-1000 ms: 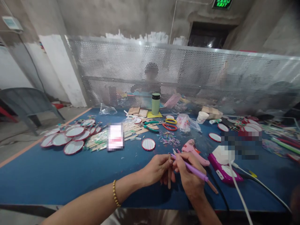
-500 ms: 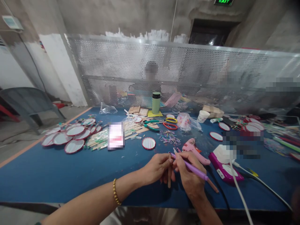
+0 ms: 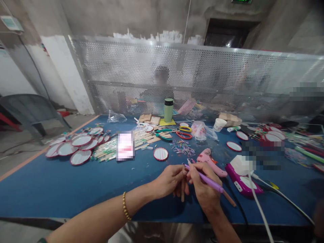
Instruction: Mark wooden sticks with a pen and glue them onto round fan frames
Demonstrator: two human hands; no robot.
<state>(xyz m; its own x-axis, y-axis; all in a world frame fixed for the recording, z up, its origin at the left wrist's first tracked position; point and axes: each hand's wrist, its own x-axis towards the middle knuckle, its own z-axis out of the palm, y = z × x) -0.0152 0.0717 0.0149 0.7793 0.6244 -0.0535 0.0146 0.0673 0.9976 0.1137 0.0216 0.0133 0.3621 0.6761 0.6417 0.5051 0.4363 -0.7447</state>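
Observation:
My left hand [image 3: 170, 179] pinches a flat wooden stick [image 3: 182, 193], held upright over the near part of the table. My right hand [image 3: 205, 194] is closed around a purple pen [image 3: 210, 183], its front end close to the stick's top. A pale pointed tip also shows by my right fingers; what it belongs to is unclear. From under the right hand pokes a brown stick end [image 3: 230, 198], and I cannot tell whether it is held. Just beyond lies a pink glue gun [image 3: 211, 163], beside small coloured clips [image 3: 182, 147] and a round red-rimmed mirror [image 3: 160, 154].
Red-rimmed mirrors [image 3: 81, 140] are heaped at the left, next to wrapped sticks [image 3: 105, 150]. Pliers [image 3: 164, 136], a green bottle [image 3: 168, 110] and a paper cup [image 3: 219, 125] stand or lie farther back. A magenta power strip [image 3: 239, 184] with cables is at right, a perforated screen [image 3: 141, 64] behind.
Both hands stay almost still, with the stick and the pen in nearly the same place. The camera view has shifted very slightly.

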